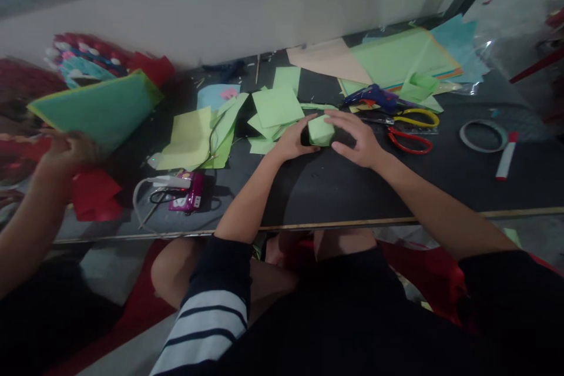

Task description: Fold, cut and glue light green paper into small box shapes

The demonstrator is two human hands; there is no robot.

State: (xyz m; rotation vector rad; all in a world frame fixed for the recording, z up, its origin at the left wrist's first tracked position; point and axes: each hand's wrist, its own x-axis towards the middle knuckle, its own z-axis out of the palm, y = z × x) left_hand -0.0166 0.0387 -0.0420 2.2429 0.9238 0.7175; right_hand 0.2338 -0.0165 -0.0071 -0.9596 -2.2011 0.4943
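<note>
left hand (293, 142): fingers together, clamped on folded green paper (321, 130) | right hand (358, 138): fingers apart, touching its right edge | scissors (412, 129): right of paper

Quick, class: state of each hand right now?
Left hand: closed on the folded green paper.
Right hand: open, fingertips touching that paper.

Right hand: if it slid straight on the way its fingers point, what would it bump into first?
The folded green paper, which the right hand seems to be touching with its fingertips. Just beyond sits the left hand, though depth is hard to judge here.
</note>
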